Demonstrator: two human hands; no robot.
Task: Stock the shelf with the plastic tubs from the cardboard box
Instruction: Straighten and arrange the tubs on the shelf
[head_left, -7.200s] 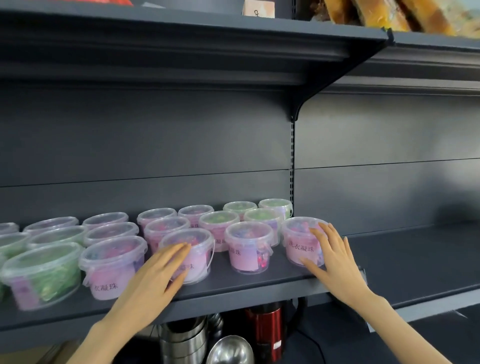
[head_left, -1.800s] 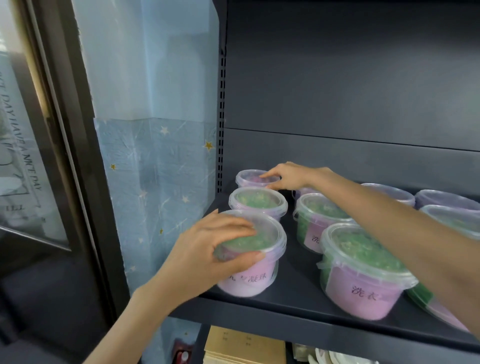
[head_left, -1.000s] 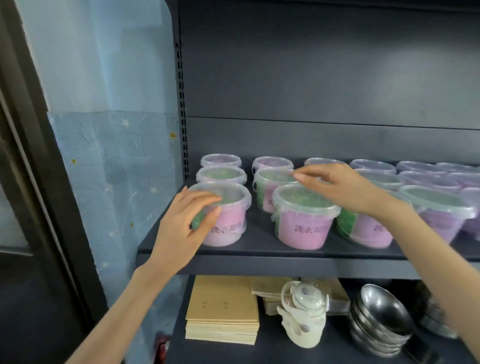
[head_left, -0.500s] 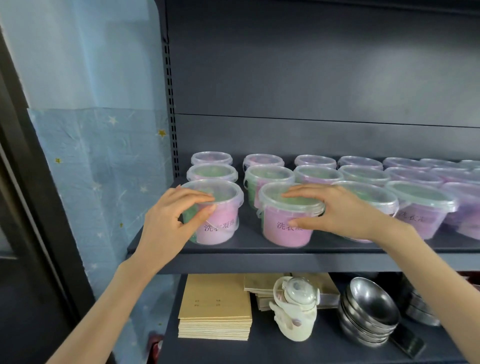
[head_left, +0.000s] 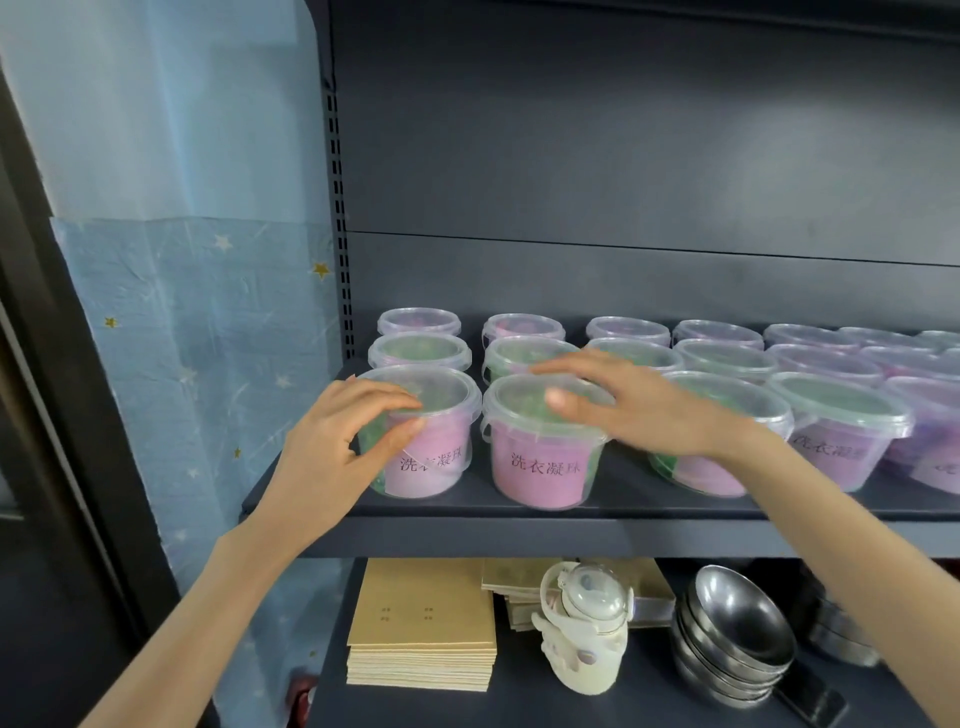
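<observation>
- Squaring up the front row looks to us like the step in hand: the shelf (head_left: 519, 535) already carries three rows of plastic tubs (head_left: 722, 358) running off to the right, and the cardboard box is out of view.
- Our left hand (head_left: 332, 452) holds the corner tub (head_left: 436, 462) at the shelf's left end. The fingers curl over the lid's rim and the thumb sits against the wall beneath it, a light pinch rather than a full wrap.
- Our right hand (head_left: 644, 410) lies flat and open over the second tub (head_left: 545, 467), fingers straight across its lid, with hold of nothing.
- We would turn the corner tub by its rim until its pink label faces out squarely, as the second tub's does; for now green contents show at its left side.
- We would press only lightly with the flat hand, since the clear lids look thin and, we judge, may flex.
- We would line both front walls up just behind the shelf's lip, with an even gap between them.
- We would slide rather than lift, because the tubs behind stand close and could be knocked.
- Below, tan booklets (head_left: 421, 623), a white teapot (head_left: 582, 634) and nested steel bowls (head_left: 737, 634) sit on the lower shelf (head_left: 509, 712); none of them bears on this step.
</observation>
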